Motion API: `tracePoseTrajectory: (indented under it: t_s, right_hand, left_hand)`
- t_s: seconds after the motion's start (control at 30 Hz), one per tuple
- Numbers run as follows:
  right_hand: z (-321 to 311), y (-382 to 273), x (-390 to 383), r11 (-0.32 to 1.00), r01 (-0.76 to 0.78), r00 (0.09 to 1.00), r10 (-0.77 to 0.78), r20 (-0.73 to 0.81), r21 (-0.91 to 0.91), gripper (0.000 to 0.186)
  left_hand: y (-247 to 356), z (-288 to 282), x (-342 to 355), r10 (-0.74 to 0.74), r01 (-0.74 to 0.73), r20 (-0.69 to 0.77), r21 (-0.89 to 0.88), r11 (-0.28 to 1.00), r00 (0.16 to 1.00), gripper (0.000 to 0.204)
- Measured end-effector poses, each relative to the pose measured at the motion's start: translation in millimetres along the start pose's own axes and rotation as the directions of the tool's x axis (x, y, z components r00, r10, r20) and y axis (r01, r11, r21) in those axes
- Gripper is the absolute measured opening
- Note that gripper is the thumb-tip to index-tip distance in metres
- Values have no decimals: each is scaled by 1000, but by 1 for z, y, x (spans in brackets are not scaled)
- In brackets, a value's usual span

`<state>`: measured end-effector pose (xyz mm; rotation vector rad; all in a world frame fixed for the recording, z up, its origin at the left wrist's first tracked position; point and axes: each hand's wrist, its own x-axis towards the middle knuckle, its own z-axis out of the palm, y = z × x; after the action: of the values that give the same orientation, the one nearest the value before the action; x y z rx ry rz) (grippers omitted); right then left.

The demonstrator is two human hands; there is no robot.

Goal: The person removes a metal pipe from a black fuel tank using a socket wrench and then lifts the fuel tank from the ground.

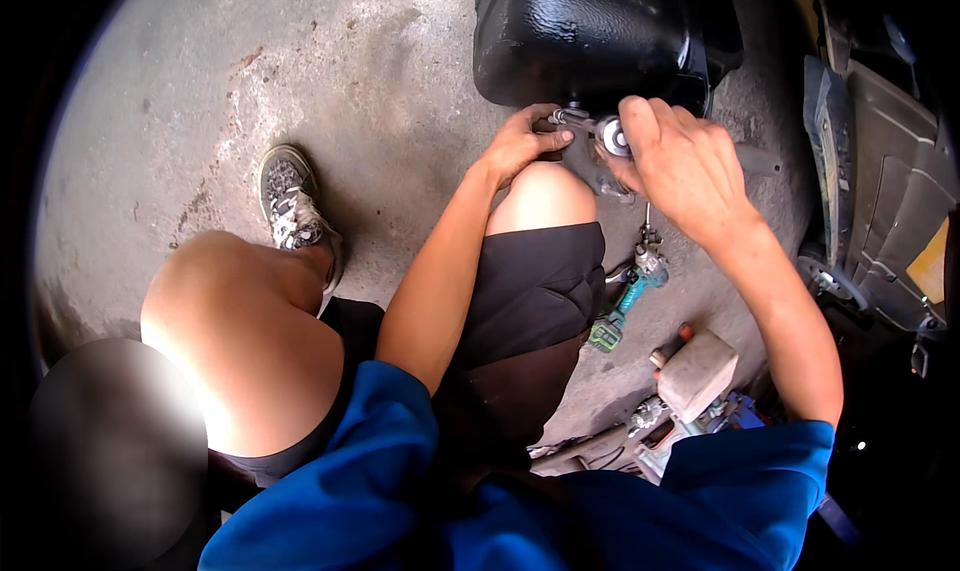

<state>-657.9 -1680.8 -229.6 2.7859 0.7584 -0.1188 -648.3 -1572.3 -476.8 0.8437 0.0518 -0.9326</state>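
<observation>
A black textured tank lies at the top of the view. Just below it, my left hand is closed on a small metal fitting, thumb pointing right. My right hand is closed round a dark tool with a silver round end, held close beside that fitting. Part of the tool is hidden under my fingers. Below my hands, a teal cordless power tool with a green battery rests on the concrete floor, a thin metal shaft pointing up from it.
My bare knees and a sneakered foot occupy the left and middle. A beige container sits among metal tools and parts at lower right. Grey panels and metal parts line the right edge.
</observation>
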Motion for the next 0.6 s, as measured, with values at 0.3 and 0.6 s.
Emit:
tracePoseTrajectory:
  t_s: [0.3, 0.6]
  right_hand:
    - [2, -24, -5, 969, -246, 969, 247, 17, -36, 41]
    - [-5, -22, 0, 829, -552, 823, 523, 222, 90, 44]
  left_hand:
    - [-14, 11, 33, 48, -49, 11, 283, 958, 999, 43]
    - [-13, 16, 35, 53, -49, -11, 267, 962, 999, 43]
